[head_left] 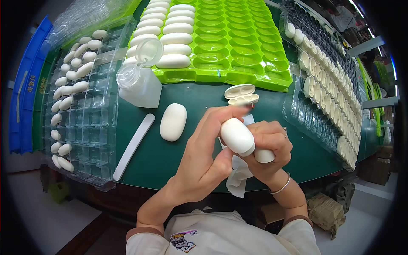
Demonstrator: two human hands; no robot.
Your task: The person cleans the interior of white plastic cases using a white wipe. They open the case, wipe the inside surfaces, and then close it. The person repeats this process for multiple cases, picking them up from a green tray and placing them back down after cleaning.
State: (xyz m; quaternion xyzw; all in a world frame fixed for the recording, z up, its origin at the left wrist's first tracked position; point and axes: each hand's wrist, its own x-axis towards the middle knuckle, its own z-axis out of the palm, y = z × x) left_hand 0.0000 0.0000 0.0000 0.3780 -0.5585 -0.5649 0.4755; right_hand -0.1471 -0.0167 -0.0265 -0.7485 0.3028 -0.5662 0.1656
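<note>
My left hand (202, 157) has its thumb and fingers closed around a smooth white oval case (236, 135). Pressed against the case's side is the thumb of my right hand (272, 138), whose fingers are curled round a white piece with a rounded end (264, 156); most of that piece is hidden. White tissue (239, 180) hangs below the hands. Beyond them an open cream case (241, 93) with hollows inside rests on the green table. A second white oval case (173, 122) lies to the left of my left hand.
A translucent squeeze bottle (139, 87) with its cap flipped open and a white flat stick (134, 146) are at left. Behind stands a bright green tray (250, 78) partly filled with white cases. Clear trays with small white pieces (97, 144) and cream shells (314, 91) flank the table.
</note>
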